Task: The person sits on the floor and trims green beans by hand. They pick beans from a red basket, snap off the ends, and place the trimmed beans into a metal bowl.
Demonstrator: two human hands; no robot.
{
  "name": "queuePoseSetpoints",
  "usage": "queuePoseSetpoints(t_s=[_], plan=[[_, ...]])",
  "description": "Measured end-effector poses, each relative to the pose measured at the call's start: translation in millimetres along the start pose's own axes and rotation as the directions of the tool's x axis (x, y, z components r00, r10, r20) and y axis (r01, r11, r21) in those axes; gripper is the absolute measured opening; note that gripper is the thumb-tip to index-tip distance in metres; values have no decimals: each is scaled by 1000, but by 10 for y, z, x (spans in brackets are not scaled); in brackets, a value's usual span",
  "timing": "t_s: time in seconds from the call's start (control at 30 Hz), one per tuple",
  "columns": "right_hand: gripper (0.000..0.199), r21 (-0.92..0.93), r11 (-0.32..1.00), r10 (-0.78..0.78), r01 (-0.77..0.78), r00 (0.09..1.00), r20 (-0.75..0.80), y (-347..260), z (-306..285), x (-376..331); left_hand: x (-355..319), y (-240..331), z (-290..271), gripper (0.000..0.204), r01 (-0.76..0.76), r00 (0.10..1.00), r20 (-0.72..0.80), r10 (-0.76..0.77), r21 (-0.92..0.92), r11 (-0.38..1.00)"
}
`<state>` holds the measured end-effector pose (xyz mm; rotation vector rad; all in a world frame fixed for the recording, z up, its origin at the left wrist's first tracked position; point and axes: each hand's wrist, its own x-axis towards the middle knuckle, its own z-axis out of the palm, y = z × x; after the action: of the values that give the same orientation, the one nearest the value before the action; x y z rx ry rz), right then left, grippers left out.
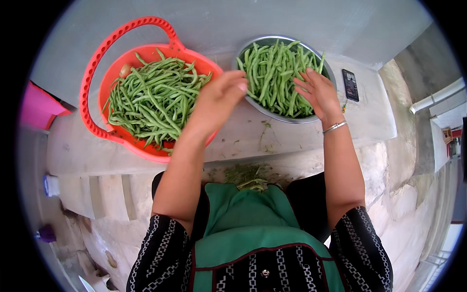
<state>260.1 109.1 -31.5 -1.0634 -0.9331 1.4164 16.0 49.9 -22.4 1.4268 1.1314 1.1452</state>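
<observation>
My left hand [221,100] is in the air between the two containers, by the near-left rim of the steel bowl [277,117]. Its fingers point right, loosely bent and slightly apart, and no bean shows in them. Over the right side of the bowl my right hand [318,95] is open, fingers spread above the green beans [275,73] heaped there. To the left stands a red plastic basket [141,153] with a raised handle. More green beans [151,97], longer and tangled, fill it, and my left forearm covers part of its right side.
A phone [350,85] lies on the concrete ledge [228,146] right of the bowl. A round brownish thing [125,71] sits at the basket's edge. Green scraps [245,173] lie below the ledge, near my lap. A grey wall [219,24] rises behind.
</observation>
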Motion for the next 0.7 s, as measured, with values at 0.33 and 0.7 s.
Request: queuePoseSetpoints(t_s=[0.33,0.7], plan=[[17,-610,652,-109,450,853,511,241,527,-535,-487,-32,-1161,10,217,961,-274,-38,661,718],[12,-424,390,-292,818,546,785,551,1394,-747,-793,-375,-1296,23,43,998,-56,13,882,469]])
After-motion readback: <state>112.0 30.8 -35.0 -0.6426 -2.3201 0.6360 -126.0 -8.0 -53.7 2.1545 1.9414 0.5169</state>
